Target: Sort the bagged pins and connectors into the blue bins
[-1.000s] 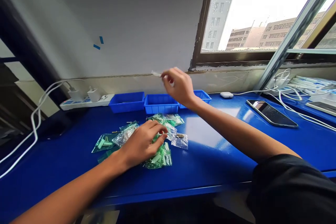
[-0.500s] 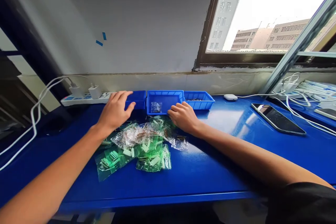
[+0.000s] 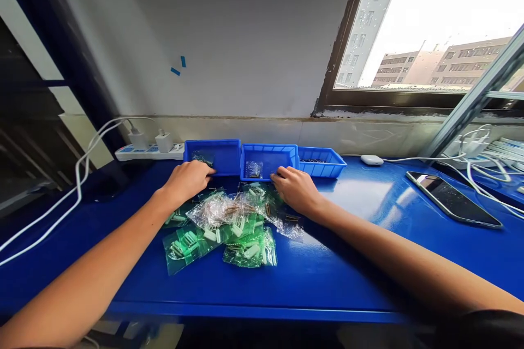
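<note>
On the blue table [image 3: 347,262], the left hand [image 3: 188,180] rests palm down on the far left edge of a pile of small plastic bags [image 3: 229,226], fingertips at the left bin [image 3: 223,159]. The right hand [image 3: 295,188] lies on the pile's right side before the middle bin [image 3: 282,159], fingers curled. Whether either hand grips a bag cannot be told.

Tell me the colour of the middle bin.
The middle bin is blue; head view shows it best.
</note>
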`<action>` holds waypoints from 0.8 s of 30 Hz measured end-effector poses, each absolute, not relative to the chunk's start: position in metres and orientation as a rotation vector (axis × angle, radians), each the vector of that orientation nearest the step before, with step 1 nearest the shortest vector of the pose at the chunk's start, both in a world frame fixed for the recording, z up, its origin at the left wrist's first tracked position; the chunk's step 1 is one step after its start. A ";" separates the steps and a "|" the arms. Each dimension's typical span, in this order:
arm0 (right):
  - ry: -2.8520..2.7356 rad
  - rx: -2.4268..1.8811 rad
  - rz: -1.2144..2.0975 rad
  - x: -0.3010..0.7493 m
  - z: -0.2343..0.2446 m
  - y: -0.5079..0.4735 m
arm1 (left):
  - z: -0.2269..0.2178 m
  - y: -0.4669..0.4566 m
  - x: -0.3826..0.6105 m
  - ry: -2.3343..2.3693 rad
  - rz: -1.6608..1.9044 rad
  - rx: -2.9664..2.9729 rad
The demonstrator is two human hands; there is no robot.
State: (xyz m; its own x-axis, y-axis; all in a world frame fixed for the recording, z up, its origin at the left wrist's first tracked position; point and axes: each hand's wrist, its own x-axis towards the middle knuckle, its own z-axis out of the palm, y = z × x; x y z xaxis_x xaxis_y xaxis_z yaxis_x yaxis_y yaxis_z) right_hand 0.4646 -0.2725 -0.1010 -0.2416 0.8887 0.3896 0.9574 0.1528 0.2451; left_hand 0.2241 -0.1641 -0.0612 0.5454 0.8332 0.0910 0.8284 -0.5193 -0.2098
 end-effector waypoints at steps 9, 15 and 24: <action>-2.160 -1.724 -0.711 0.468 -0.111 -0.270 | -0.071 -0.163 0.224 -1.260 0.099 -2.591; -2.102 -1.531 -0.799 0.475 -0.121 -0.264 | -0.073 -0.160 0.223 -1.215 0.064 -2.597; -2.143 -1.791 -0.631 0.468 -0.109 -0.267 | -0.060 -0.171 0.228 -1.184 -0.033 -2.602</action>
